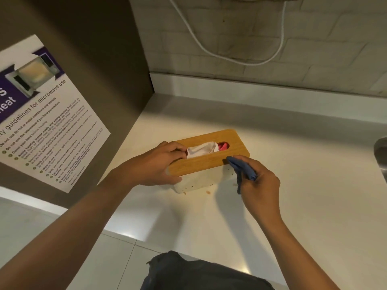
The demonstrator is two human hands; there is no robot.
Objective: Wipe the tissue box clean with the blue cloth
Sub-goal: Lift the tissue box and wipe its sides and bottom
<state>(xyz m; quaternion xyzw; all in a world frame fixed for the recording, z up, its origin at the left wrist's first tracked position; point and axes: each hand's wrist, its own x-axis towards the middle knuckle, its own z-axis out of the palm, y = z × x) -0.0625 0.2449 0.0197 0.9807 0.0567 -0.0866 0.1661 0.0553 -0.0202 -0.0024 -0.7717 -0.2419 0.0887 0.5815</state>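
The tissue box (211,159) has a wooden lid and a white body with small brown specks on its front side; it lies on the white counter (293,195). A white tissue (201,150) sticks out of the lid's slot. My left hand (155,164) grips the box's left end, thumb under the lid's edge and fingers on top. My right hand (256,181) holds the bunched blue cloth (243,169) against the box's front right corner.
A brown side panel (88,59) with a microwave guidelines poster (46,114) stands at the left. Behind the counter is a tiled wall with a white cable (240,59). A grey metal object (382,151) shows at the right edge. A small reddish stain (208,192) lies before the box.
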